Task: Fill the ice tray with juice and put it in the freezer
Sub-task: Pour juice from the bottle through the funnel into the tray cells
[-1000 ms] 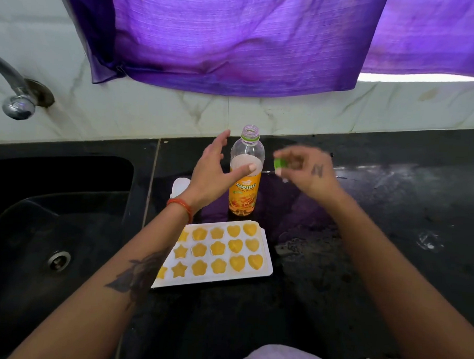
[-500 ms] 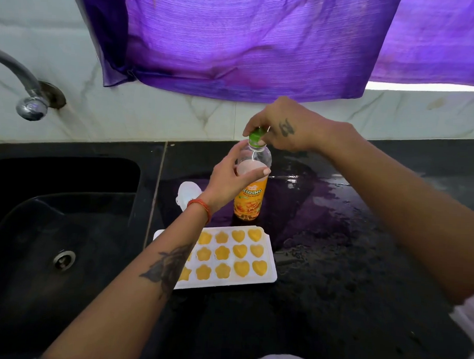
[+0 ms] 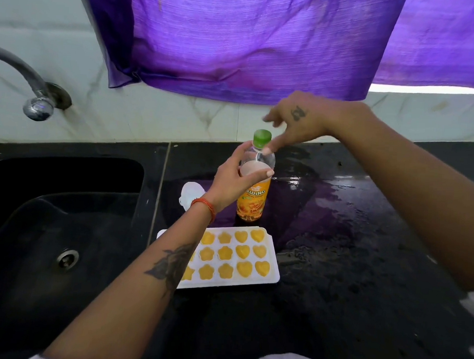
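A white ice tray (image 3: 274, 251) lies on the black counter, its heart and flower moulds full of orange juice; my left forearm hides its left part. Behind it stands a clear juice bottle (image 3: 252, 201) with an orange label, upright. A green cap (image 3: 262, 137) sits on its neck. My left hand (image 3: 234, 180) grips the bottle's upper body. My right hand (image 3: 295, 122) hovers just right of the cap, fingers spread, one fingertip touching the bottle's shoulder below the cap.
A black sink (image 3: 62, 226) with a drain lies to the left, a steel tap (image 3: 30, 89) above it. A small white object (image 3: 190, 195) sits behind my left wrist. The counter (image 3: 349, 252) right of the tray is wet. A purple cloth (image 3: 250, 41) hangs over the wall.
My right hand brought the green cap from beside the bottle onto its neck, then opened and lifted off it. My left hand kept hold of the bottle.
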